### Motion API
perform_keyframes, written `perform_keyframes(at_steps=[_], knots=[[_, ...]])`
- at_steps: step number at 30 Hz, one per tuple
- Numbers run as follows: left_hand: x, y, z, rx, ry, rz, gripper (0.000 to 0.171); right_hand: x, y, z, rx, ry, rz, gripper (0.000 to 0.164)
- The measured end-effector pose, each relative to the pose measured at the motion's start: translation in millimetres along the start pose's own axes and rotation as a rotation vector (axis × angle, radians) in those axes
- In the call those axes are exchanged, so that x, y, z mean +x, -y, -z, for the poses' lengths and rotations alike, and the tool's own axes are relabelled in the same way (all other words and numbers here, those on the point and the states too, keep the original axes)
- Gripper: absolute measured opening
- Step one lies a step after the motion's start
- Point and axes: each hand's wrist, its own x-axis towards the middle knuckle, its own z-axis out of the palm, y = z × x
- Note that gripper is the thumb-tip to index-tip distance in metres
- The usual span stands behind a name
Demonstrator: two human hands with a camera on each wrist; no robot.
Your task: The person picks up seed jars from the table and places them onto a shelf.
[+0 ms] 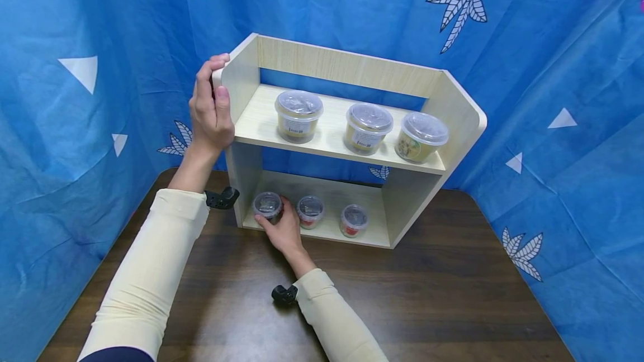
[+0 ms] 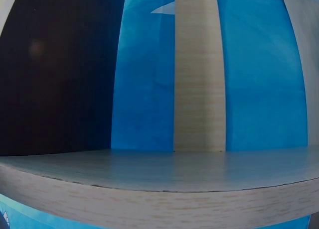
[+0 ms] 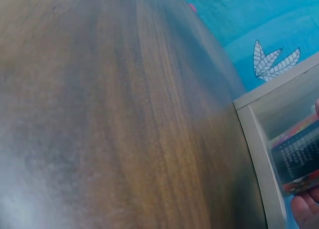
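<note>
A pale wooden two-tier shelf (image 1: 347,68) stands on the brown table. My left hand (image 1: 212,113) grips the upper front edge of its left side panel; the left wrist view shows a pale board (image 2: 159,206) close up, without the hand. On the lower tier, my right hand (image 1: 284,232) holds a small clear lidded cup (image 1: 266,203) at the left end, thumb on the near side and fingers on its right. In the right wrist view, fingertips (image 3: 304,209) touch this cup's dark printed label (image 3: 299,152). Part of the cup is hidden by the hand.
Two more small lidded cups, a middle one (image 1: 310,211) and a right one (image 1: 354,220), stand on the lower tier. Three larger tubs, left (image 1: 299,116), middle (image 1: 368,128) and right (image 1: 421,136), line the upper tier. Blue curtain (image 1: 352,4) hangs behind the table (image 1: 443,284).
</note>
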Motion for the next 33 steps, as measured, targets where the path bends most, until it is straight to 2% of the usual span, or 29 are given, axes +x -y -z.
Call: perform_keyframes(at_steps=[18,24,28,33], knots=[[-0.5,0.4,-1.2,-0.005,0.008,-0.002,0.044,-0.2,-2.7,1.2,-0.013,-0.010,-0.003,0.073],[0.3,1.4,-0.7,-0.008,0.002,-0.007,0.044,-2.2,-1.2,0.2,-0.030,-0.010,-0.016,0.087],[0.5,1.3,0.6,-0.002,0.007,-0.004,0.044,-6.5,0.0,2.1,-0.042,0.041,-0.045,0.095],[-0.4,4.6,1.6,-0.003,0.009,-0.010,0.044,-12.5,0.2,7.8,-0.032,0.114,-0.041,0.100]])
